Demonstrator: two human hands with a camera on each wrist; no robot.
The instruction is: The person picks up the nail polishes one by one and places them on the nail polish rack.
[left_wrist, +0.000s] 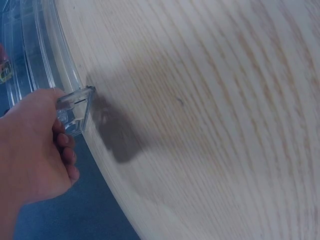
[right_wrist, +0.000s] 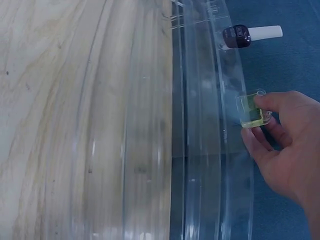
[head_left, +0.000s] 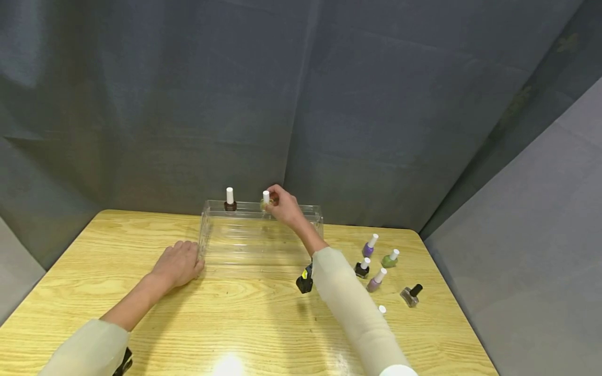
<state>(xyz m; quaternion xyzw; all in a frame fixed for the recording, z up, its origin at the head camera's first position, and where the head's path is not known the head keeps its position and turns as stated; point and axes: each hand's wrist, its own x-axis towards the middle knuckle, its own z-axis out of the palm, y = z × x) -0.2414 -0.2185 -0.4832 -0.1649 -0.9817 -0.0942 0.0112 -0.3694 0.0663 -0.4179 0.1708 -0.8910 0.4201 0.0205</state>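
Note:
A clear tiered display rack (head_left: 249, 246) stands at the table's back edge. My left hand (head_left: 177, 264) holds its left end; in the left wrist view the fingers curl beside the clear side panel (left_wrist: 75, 102). At the rack's top tier, my right hand (head_left: 286, 209) pinches a nail polish bottle with a white cap (head_left: 266, 196). The right wrist view shows pale yellow liquid in this bottle (right_wrist: 251, 111), with thumb and fingers around it. To its left, a dark nail polish bottle (head_left: 230, 201) with a white cap stands upright on the same tier.
Right of the rack, several nail polish bottles stand on the wooden table (head_left: 226, 313): purple (head_left: 369, 249), green (head_left: 389, 260), black (head_left: 361, 269), mauve (head_left: 374, 283) and a black-capped one (head_left: 411, 296). Another white cap (head_left: 382, 309) shows past the right sleeve. A grey curtain (head_left: 211, 115) hangs behind.

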